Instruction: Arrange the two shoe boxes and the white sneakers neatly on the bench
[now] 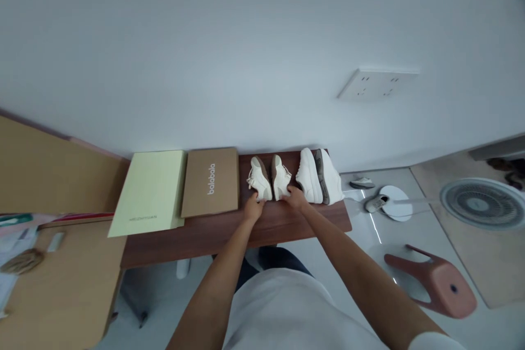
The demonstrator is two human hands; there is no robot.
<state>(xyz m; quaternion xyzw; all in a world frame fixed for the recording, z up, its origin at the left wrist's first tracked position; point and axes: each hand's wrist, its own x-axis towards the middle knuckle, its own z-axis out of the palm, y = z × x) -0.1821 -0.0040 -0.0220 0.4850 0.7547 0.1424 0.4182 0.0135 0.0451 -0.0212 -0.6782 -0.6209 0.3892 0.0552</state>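
A pair of small cream-and-brown shoes lies on its sides on a dark reddish-brown wooden table (205, 240), close to the wall. At the near end of the left small shoe (259, 178), my left hand (254, 208) is closed on its edge, thumb and fingers against it. My right hand (295, 197) grips the near end of the right small shoe (280, 175) in the same way. Just right of my right hand sits a pair of larger white shoes, the nearer white shoe (308, 175) beside the farther white shoe (329, 178), whose grey sole shows.
A brown shoebox (210, 183) and a pale green box (150, 191) stand left of the shoes. A tan desk (61, 284) adjoins at left. On the floor at right are a pink stool (447, 287), a fan (482, 203) and loose shoes. A socket plate (377, 85) is on the wall.
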